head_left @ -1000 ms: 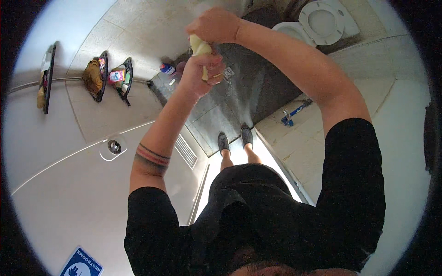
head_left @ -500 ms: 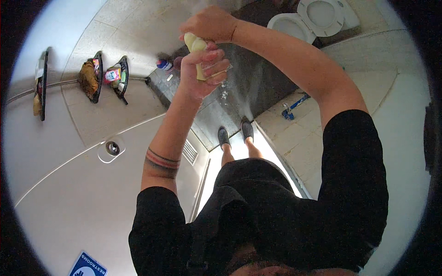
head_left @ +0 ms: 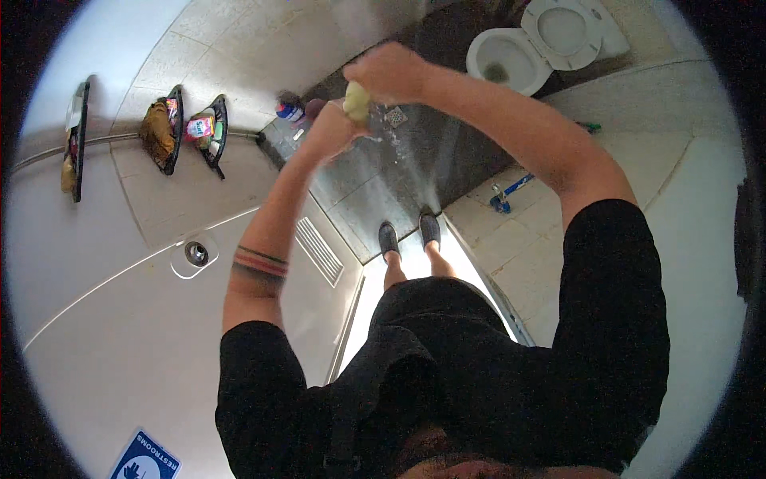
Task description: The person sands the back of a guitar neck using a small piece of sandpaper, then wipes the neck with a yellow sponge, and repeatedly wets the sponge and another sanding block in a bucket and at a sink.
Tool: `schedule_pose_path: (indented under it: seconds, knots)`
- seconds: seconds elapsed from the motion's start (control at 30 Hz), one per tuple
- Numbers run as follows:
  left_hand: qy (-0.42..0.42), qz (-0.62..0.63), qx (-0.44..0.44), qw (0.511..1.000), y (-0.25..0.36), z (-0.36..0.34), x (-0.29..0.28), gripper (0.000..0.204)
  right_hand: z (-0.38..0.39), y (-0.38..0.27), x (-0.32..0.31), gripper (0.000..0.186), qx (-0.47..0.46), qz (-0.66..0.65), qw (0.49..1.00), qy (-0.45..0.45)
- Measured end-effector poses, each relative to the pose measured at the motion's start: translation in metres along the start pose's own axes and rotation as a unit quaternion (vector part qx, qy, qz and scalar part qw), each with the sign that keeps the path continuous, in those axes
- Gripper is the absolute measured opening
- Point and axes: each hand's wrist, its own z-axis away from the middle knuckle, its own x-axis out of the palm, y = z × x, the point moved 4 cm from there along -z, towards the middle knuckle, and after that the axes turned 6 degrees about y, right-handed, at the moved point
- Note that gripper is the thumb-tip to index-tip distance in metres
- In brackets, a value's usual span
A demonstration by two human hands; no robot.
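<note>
A pale yellow cloth (head_left: 357,101) is bunched and twisted between my two hands above the floor. My right hand (head_left: 391,72) is closed round its upper end. Lower down, my left hand (head_left: 333,130) grips the other end, its fingers partly blurred and turned away. Water drops fall from the cloth beside my left hand. Below, a small square floor drain (head_left: 396,117) shows in the wet dark tiles.
A white toilet (head_left: 511,60) with its lid raised stands at the far right. Black corner shelves (head_left: 214,136) with packets hang on the left wall. A blue-handled brush (head_left: 501,199) rests at the right. Bottles (head_left: 289,109) stand in the far left corner. The doorway is behind my feet.
Both hands have moved right with the cloth, and my right hand has dropped a little. The cloth is bunched shorter between them, and my left fingers have turned out of sight.
</note>
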Motion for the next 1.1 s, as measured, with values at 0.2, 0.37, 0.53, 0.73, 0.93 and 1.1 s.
schedule_pose_path:
  seconds: [0.2,0.37,0.53,0.73,0.93,1.1]
  knots:
    - [0.185,-0.585,0.222,0.758,0.058,-0.008,-0.059,0.029,0.023,-0.04,0.02,0.053,0.35,-0.494,0.792,-0.078]
    - [0.239,-0.565,0.354,0.706,0.103,0.007,-0.082,0.034,0.018,-0.082,-0.013,0.067,0.297,-0.902,0.306,-0.07]
    - [0.287,-0.503,0.486,0.654,0.149,0.009,-0.064,0.043,0.019,-0.115,-0.052,0.082,0.095,-0.916,0.362,-0.142]
    - [0.288,-0.416,0.531,0.679,0.192,0.027,-0.058,0.053,0.012,-0.158,-0.074,0.105,-0.01,-0.982,0.111,-0.156]
    - [0.407,-0.295,0.596,0.626,0.197,0.014,-0.046,0.048,0.014,-0.164,-0.102,0.09,0.071,-0.981,0.156,-0.092]
    - [0.367,-0.274,0.649,0.608,0.198,0.005,-0.025,0.045,0.009,-0.178,-0.092,0.051,-0.159,-0.982,0.026,-0.101]
